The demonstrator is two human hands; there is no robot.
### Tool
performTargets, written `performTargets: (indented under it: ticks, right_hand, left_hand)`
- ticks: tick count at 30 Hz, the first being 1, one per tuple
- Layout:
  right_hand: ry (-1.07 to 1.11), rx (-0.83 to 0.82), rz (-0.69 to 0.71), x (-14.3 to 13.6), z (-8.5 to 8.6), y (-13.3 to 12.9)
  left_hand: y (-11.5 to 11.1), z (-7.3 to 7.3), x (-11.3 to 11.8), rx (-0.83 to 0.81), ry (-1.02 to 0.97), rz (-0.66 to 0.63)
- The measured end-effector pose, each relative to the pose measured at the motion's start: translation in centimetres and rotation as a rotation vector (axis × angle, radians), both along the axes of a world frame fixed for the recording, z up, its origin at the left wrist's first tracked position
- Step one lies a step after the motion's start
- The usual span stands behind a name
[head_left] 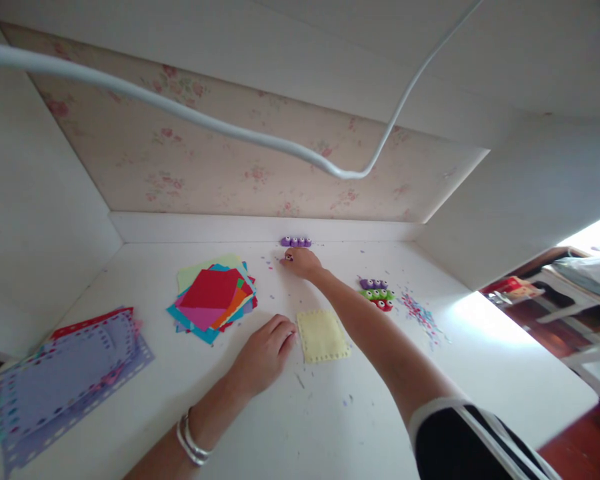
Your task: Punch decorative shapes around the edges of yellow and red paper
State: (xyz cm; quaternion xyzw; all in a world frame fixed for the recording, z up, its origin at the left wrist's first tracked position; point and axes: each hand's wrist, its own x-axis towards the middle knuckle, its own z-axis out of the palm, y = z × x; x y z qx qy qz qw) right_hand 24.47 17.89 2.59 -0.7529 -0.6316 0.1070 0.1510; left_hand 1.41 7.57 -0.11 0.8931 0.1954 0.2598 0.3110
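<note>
My right hand (301,263) reaches to the back of the white table, its fingers closed on a small purple eyed piece (289,258). Just behind it stands a row of purple pieces with round white eyes (296,242). My left hand (266,352) rests on the table with curled fingers; what they hold, if anything, is hidden. To its right lies a pale yellow sheet (323,337) with small notches or holes along its edges. More eyed pieces sit right of my right forearm: a purple row (374,284), a green row (379,294) and a partly covered red row (382,305).
A stack of coloured paper (215,293) lies left of centre. Purple sheets with punched edges (70,373) are piled at far left. Paper bits (421,315) are scattered at right. A white cable (220,127) hangs across the top. Side walls and a floral back panel (260,170) enclose the table.
</note>
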Motion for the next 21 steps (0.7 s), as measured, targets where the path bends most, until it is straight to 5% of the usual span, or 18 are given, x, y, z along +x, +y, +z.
performTargets:
  ticks: [4, 10, 15, 18, 21]
  right_hand:
    - [0.144, 0.029, 0.074, -1.2, 0.1, -1.9]
    - [0.404, -0.052, 0.317, -3.0, 0.3, -8.5]
    - [0.534, -0.012, 0.533, -3.1, 1.1, -13.4]
    - [0.397, 0.137, 0.385, -1.8, 1.7, -15.8]
    - [0.245, 0.208, 0.024, 0.1, 0.9, -18.5]
  left_hand:
    - [0.0, 0.3, 0.0, 0.038, -0.026, 0.055]
    - [0.3, -0.3, 0.1, 0.205, -0.087, 0.275]
    - [-0.2, -0.5, -0.1, 0.241, 0.025, 0.192]
    - [-0.6, -0.6, -0.1, 0.269, 0.109, 0.131]
    - [-0.5, -0.8, 0.1, 0.301, 0.153, 0.105]
